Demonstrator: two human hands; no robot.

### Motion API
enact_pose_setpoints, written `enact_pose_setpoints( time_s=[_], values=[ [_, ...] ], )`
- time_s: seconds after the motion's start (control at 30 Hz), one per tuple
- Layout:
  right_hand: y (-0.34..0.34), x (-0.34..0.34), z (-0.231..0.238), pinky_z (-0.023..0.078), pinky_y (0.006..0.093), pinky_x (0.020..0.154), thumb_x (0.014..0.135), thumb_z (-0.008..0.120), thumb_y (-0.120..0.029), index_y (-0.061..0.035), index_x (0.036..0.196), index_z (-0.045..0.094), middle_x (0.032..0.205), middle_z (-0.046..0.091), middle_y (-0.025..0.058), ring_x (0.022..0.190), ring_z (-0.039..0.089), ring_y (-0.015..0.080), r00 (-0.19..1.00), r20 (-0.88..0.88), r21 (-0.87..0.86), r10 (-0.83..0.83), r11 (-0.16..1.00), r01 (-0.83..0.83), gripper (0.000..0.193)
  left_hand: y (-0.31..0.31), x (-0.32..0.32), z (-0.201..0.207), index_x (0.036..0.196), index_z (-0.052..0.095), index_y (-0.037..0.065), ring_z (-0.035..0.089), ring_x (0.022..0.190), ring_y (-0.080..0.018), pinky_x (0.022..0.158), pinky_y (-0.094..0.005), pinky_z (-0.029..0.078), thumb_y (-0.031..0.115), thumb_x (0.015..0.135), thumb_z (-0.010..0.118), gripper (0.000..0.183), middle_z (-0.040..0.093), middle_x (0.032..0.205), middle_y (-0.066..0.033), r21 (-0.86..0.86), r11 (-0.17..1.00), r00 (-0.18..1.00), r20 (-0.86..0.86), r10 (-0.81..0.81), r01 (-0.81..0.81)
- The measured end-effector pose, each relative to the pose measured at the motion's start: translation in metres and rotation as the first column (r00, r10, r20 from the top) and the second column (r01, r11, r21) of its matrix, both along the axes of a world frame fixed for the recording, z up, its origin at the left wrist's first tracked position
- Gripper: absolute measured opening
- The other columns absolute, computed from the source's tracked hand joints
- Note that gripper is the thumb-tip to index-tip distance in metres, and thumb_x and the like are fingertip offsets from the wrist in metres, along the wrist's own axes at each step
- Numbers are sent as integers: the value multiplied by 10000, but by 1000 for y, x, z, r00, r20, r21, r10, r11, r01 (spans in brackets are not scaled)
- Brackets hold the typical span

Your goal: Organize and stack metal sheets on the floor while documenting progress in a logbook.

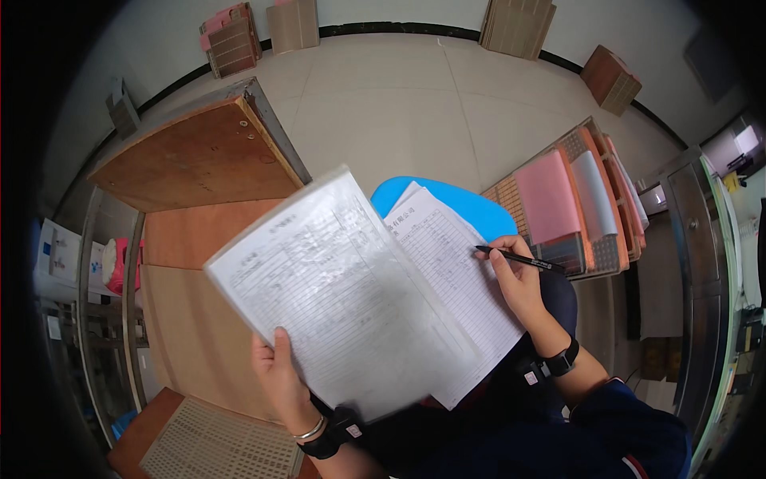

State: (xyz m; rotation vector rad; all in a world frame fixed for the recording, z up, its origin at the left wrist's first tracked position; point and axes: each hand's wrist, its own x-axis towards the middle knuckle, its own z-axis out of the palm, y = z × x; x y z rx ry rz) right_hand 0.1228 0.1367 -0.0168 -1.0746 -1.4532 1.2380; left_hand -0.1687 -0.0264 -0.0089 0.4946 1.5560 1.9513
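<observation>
Left hand (281,381): 1 folder (343,299); right hand (522,291): 1 pen (539,262).

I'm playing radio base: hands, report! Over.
Left fingers grip plastic-covered form. Right fingers hold black pen near edge of gridded sheets. Form partly covers sheets.

Document sleeve (343,303) partly over the sheets (471,295)

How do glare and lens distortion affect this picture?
Head view: whitish glare on the plastic-covered sheets washes out part of their print; head view: the lined paper beside them shows no such sheen; head view: the black skirting bows into an arc, and the corners go dark.
</observation>
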Motion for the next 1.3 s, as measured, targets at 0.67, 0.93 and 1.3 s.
enact_pose_setpoints(
  time_s=[0.67, 0.93, 1.3],
  values=[
    [9, 4, -8, 343, 178, 514, 736, 620, -1, -60, 734, 471, 650, 487, -26, 590, 428, 23, 951, 279, 36, 132, 988, -147, 160, 5, 2, -1, 1121, 555, -57, 546, 906, -119, 818, -252, 420, 109, 902, 550, 274, 621, 1026, -87, -188, 975, 990, -58, -131, 118],
    [8, 6, -14, 347, 195, 495, 710, 636, -16, -65, 706, 460, 606, 461, -34, 543, 421, 30, 920, 382, 97, 86, 986, -132, 182, 5, 6, 5, 1112, 557, -48, 555, 871, -101, 783, -239, 433, 68, 889, 558, 252, 624, 1010, -71, -214, 962, 980, -66, -185, 168],
    [10, 3, -11, 339, 204, 476, 694, 637, -32, -59, 676, 472, 570, 452, -26, 523, 410, 37, 892, 449, 146, 51, 981, -129, 169, 6, 5, 6, 1127, 549, -42, 562, 910, -108, 816, -247, 431, 64, 891, 550, 259, 620, 1051, -73, -190, 960, 974, -59, -218, 204]
  ],
)
